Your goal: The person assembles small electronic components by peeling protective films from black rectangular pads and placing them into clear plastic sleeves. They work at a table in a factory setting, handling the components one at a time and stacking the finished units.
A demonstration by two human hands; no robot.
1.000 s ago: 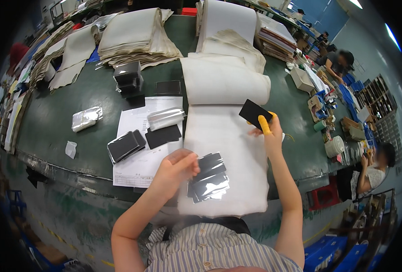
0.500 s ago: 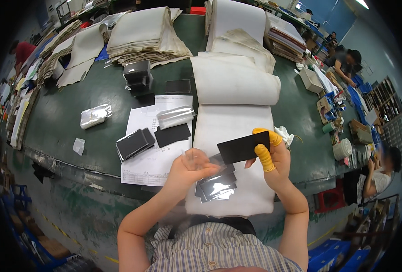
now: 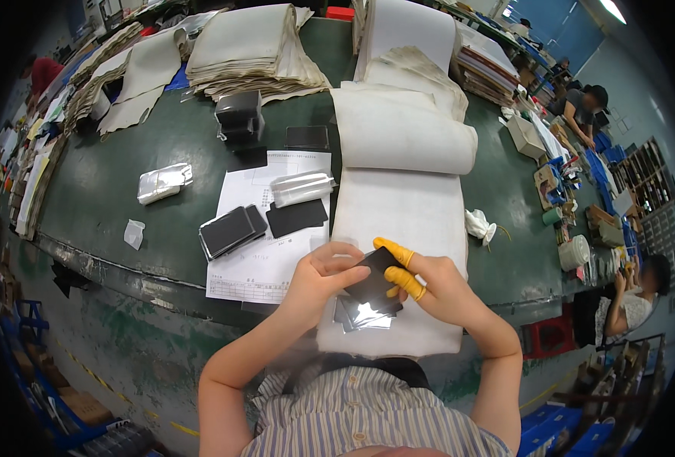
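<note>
A plain black card (image 3: 372,283) is between my two hands above the white cloth (image 3: 398,213). My right hand (image 3: 433,283), with yellow finger cots on its thumb and index finger, is closed on the card's right side. My left hand (image 3: 323,276) is closed at the card's upper left, the thumb near its edge, on a clear plastic sleeve that barely shows. Whether the card's end is inside the sleeve I cannot tell. Just below the hands, several shiny sleeved black cards (image 3: 366,318) lie fanned on the cloth.
On a printed sheet (image 3: 238,278) to the left lie a black card stack (image 3: 232,231), a loose black card (image 3: 298,218) and a clear sleeve bundle (image 3: 301,188). Another sleeve bundle (image 3: 164,183) sits farther left. Cloth stacks (image 3: 250,49) line the back; co-workers (image 3: 585,110) sit at right.
My right hand has brought the black card left and down to my left hand, and the card has turned. The two hands now meet over the fanned cards.
</note>
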